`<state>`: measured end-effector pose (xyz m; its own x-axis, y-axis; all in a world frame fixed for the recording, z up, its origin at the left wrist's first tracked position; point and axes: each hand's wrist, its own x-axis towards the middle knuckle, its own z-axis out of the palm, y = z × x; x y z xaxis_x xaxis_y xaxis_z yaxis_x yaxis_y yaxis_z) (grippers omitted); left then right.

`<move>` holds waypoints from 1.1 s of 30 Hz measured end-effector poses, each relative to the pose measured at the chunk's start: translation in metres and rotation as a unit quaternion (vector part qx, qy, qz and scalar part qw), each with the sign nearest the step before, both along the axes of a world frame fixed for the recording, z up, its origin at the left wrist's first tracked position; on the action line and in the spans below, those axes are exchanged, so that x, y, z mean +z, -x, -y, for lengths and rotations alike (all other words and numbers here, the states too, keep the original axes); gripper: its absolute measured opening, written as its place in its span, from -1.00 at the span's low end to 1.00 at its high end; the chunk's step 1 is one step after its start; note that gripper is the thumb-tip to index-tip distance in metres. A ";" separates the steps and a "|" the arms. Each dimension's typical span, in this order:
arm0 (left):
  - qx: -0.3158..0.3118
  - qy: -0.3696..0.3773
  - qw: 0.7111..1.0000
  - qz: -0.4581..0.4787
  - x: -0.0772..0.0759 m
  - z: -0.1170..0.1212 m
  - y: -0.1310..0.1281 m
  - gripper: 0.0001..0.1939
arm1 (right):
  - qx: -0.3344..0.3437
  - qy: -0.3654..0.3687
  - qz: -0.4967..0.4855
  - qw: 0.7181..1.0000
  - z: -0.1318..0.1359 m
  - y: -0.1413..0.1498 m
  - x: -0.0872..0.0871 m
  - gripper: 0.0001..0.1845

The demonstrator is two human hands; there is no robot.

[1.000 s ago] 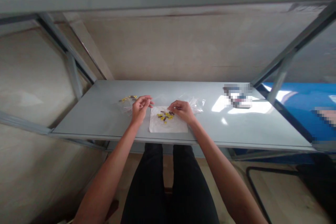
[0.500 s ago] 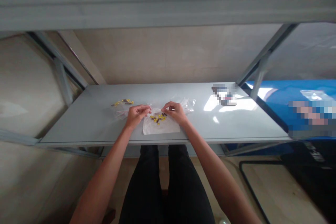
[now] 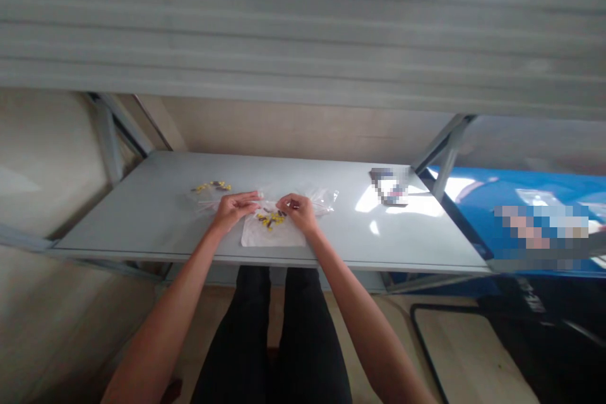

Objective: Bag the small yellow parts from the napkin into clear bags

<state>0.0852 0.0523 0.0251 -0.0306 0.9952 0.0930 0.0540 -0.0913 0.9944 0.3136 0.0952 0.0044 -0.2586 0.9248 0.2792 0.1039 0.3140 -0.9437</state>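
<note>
My left hand [image 3: 233,210] and my right hand [image 3: 296,212] hover close together above a white paper sheet [image 3: 272,237]. Small yellow and dark capsules [image 3: 271,219] lie in a loose heap on that sheet. The left fingertips pinch the edge of a transparent plastic bag [image 3: 211,199], which holds a few more yellow and dark capsules [image 3: 211,187]. A second transparent bag [image 3: 326,200] lies beyond my right hand. The right fingers are pinched together, but what they hold is too small to tell.
Everything rests on a pale grey metal shelf [image 3: 142,218], below a wide upper shelf board [image 3: 284,44]. A pixelated object [image 3: 389,186] lies on the shelf at the right. Beyond the shelf's right end are a blue surface [image 3: 473,214] and a pixelated patch [image 3: 540,227].
The view has tilted upward, so the shelf sits lower and more of the upper board shows. My hands have drawn slightly closer together above the paper sheet.
</note>
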 end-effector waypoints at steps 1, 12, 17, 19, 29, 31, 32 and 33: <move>-0.002 0.002 1.000 -0.001 -0.001 0.000 0.000 -0.33 | -0.003 -0.003 0.004 1.000 0.001 0.001 -0.001 -0.76; -0.016 -0.039 0.999 0.001 -0.014 -0.011 0.003 -0.30 | 0.006 -0.031 0.082 0.996 0.004 0.002 0.007 -0.76; -0.014 -0.040 0.999 0.023 -0.015 -0.014 0.005 -0.37 | 0.011 -0.002 0.038 0.999 0.004 0.004 0.004 -0.71; -0.012 -0.042 0.999 0.027 -0.015 -0.014 0.004 -0.41 | -0.007 0.010 0.012 1.000 0.004 0.005 0.005 -0.69; 0.274 -0.218 0.901 -0.258 -0.009 -0.007 0.012 -0.77 | -0.329 -0.014 -0.076 0.941 0.009 -0.014 0.015 -0.54; 0.308 -0.213 0.876 -0.303 -0.010 -0.005 0.016 -0.67 | -0.394 -0.005 -0.070 0.916 0.010 -0.018 0.015 -0.63; 0.316 -0.205 0.873 -0.311 -0.012 -0.004 0.018 -0.62 | -0.414 -0.007 -0.064 0.908 0.012 -0.019 0.015 -0.69; 0.319 -0.193 0.875 -0.310 -0.014 -0.004 0.020 -0.59 | -0.426 -0.017 -0.055 0.903 0.014 -0.019 0.016 -0.75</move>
